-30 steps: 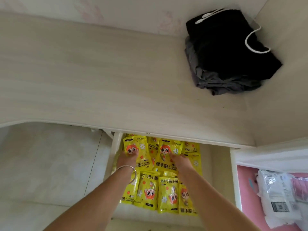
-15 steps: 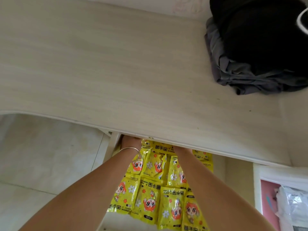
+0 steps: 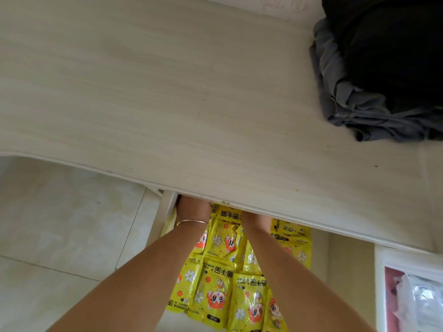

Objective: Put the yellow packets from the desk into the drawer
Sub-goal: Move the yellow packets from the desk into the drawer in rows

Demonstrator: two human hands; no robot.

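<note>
Your hands have slid deeper beneath the desk [image 3: 191,104] edge; left hand [image 3: 193,208] and right hand [image 3: 255,218] fingers hidden, grip unknowable, above packets [image 3: 220,279] filling the drawer [image 3: 165,207].

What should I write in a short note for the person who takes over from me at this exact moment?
Left hand and right hand: both reach into the open drawer; the fingers are hidden under the desk edge, so the grip cannot be judged.
Yellow packets: many lie overlapping in the drawer.
Done: no yellow packets show on the visible desk top; only folded dark clothes lie there.
Left: probably settle the packets at the back, take the hands out, and check the unseen part of the desk.
</note>
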